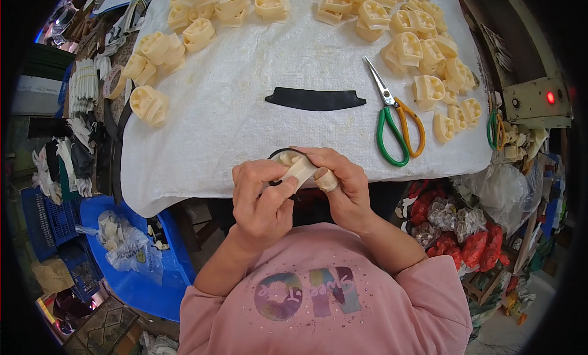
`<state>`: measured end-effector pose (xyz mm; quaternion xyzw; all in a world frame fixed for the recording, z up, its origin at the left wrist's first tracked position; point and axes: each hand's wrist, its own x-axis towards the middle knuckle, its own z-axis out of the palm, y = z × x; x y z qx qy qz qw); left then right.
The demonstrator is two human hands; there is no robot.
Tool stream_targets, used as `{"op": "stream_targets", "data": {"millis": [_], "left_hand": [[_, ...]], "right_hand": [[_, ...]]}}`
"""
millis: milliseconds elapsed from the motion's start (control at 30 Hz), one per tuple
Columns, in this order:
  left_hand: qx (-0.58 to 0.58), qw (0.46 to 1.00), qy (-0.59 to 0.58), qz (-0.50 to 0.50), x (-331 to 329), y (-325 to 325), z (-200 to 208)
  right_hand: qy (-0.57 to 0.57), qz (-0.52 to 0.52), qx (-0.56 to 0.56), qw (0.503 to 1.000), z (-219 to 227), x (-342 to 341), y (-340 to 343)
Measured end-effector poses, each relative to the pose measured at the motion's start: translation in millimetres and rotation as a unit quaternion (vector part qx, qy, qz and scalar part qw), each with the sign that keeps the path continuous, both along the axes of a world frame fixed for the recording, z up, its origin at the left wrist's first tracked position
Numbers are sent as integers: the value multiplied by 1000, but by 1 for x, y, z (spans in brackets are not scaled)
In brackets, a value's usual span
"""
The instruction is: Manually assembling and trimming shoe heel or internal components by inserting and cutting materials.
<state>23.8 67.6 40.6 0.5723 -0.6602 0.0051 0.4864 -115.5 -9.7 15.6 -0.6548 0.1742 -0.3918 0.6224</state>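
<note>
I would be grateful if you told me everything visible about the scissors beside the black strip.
The scissors have slim, silvery metal blades, which look closed, and two large loop handles, the left green and the right orange, apparently plastic or coated. They lie flat on the white sheet, right of the black strip and apart from it, with the tips pointing away and slightly left. Only the sheet appears to touch them.

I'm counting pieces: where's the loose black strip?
In the head view, the black strip lies on the white sheet, left of the scissors, beyond the right hand.
</note>
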Motion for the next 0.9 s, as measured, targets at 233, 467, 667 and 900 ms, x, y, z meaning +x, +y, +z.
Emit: {"op": "stream_targets", "data": {"millis": [233,467,667,900], "left_hand": [[-39,999,10,13,-8,-3,-7],[25,999,40,9,-2,-1,-7],[13,980,192,-52,-5,-1,-9],[19,991,78,-110,-2,1,-10]], "right_hand": [[10,-66,15,998,0,0,5],[156,26,-87,984,24,-13,-24],[88,208,249,942,16,-16,-55],[150,226,220,937,29,-9,-57]]}}
